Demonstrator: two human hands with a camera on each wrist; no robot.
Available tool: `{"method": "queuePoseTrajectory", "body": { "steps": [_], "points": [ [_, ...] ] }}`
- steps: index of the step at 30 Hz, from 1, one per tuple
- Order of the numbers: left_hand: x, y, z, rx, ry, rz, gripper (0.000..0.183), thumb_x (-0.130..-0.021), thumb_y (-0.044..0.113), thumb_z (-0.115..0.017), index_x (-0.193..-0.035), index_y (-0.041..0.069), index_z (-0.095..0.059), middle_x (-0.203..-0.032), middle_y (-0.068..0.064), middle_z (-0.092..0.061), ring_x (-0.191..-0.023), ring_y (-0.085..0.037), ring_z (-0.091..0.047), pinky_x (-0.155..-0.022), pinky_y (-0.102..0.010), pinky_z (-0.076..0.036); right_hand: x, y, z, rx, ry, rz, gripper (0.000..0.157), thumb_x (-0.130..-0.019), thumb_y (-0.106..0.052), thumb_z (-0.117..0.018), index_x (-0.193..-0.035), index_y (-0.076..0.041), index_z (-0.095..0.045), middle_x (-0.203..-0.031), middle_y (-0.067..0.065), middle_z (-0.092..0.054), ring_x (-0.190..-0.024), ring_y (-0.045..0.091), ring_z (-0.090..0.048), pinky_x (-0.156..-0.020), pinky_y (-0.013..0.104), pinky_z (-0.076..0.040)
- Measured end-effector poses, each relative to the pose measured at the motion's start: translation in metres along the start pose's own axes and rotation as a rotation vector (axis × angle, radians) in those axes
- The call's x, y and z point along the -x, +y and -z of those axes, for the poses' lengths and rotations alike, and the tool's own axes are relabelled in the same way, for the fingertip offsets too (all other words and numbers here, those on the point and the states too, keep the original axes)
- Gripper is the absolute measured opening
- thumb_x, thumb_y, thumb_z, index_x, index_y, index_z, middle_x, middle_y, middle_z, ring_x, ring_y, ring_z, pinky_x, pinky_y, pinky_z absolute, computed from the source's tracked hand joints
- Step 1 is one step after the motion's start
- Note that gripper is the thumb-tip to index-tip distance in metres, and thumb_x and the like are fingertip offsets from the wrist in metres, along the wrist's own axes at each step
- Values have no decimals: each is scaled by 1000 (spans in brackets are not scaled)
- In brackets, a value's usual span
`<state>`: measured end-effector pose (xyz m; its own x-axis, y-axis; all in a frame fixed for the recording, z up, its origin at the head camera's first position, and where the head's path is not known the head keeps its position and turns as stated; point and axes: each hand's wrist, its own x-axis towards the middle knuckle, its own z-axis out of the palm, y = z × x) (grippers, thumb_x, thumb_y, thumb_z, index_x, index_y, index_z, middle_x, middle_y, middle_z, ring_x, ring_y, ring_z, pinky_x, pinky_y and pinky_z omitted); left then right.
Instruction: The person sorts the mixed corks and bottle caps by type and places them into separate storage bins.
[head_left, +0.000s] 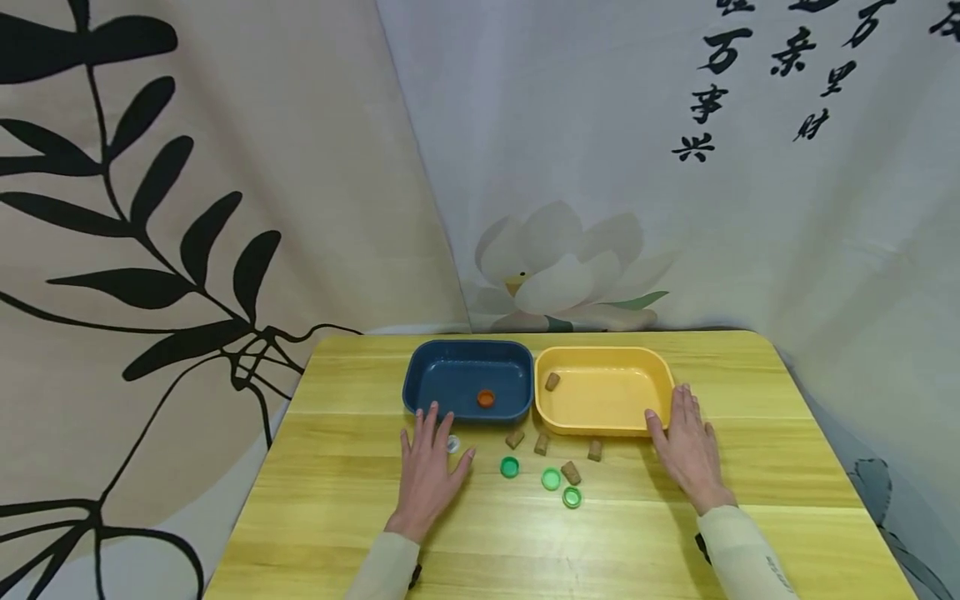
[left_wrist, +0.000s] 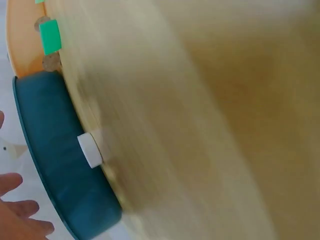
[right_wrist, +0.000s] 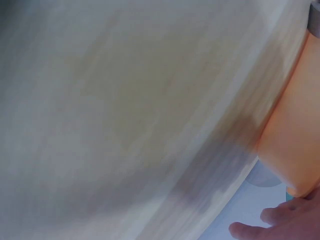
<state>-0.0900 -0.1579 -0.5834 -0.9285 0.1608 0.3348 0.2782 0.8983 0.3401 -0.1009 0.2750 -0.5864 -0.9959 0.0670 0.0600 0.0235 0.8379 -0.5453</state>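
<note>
With fingers spread, my left hand hovers at the front edge of the blue tray, holding nothing. Beside its fingers a white bottle cap lies in front of that tray; the left wrist view shows the same white cap by the tray wall. My right hand has straight fingers at the right front corner of the yellow tray. In the right wrist view its fingertips overlap the tray's corner. An orange bottle cap sits in the blue tray, and a cork in the yellow one.
Between the hands, in front of the trays, lie several corks and three green bottle caps. The trays stand side by side near the back edge of the wooden table. Printed curtains hang behind it.
</note>
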Motion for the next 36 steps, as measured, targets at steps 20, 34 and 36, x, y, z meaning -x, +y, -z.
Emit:
{"method": "queuePoseTrajectory", "body": {
  "steps": [20, 34, 36],
  "points": [
    [19, -16, 5, -12, -66, 115, 67, -96, 44, -72, -144, 1, -57, -148, -24, -53, -141, -49, -43, -109, -73, -34, 0, 0, 1, 6, 11, 1, 83, -112, -50, -28, -160, 10, 0, -167, 33, -1, -152, 55, -10, -110, 80, -15],
    [0, -18, -4, -65, -204, 107, 57, -95, 45, -73, -134, 4, -65, -138, -21, -61, -135, -48, -49, -104, -75, -37, 0, 0, -1, 16, 14, 5, 83, -112, -51, -29, -161, 10, -2, -168, 31, 0, -152, 55, -11, -110, 80, -16],
    [-2, -18, -5, -81, -207, 103, 56, -94, 45, -74, -132, 4, -66, -137, -20, -61, -134, -47, -50, -104, -75, -37, 1, 0, -1, 13, 12, 4, 83, -111, -51, -29, -161, 10, -2, -168, 31, 0, -152, 55, -11, -110, 80, -15]
  ]
}}
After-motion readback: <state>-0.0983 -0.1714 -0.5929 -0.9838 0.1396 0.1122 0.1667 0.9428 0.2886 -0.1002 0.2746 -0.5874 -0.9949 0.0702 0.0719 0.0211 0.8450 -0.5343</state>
